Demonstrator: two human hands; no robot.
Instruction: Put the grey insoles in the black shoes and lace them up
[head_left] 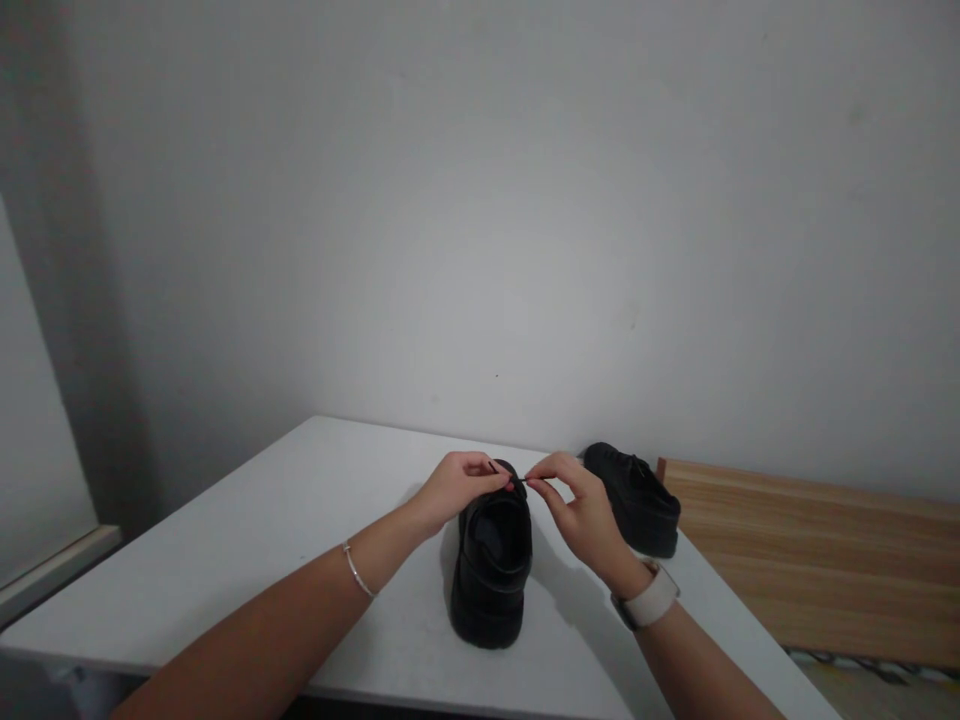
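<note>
A black shoe stands upright on the white table, its heel toward me and its opening facing up. Over the front of the shoe, my left hand pinches a dark shoelace between thumb and fingers, with a short end sticking up. Just to the right, my right hand grips another stretch of the shoelace, which runs taut between the two hands. Both hands are closed. The shoe's toe and most of the lacing are hidden behind my fingers.
A second black shoe rests near the table's right edge, close to the wall. The white table meets a grey wall at the back. Beyond its right edge is a wood-grain panel.
</note>
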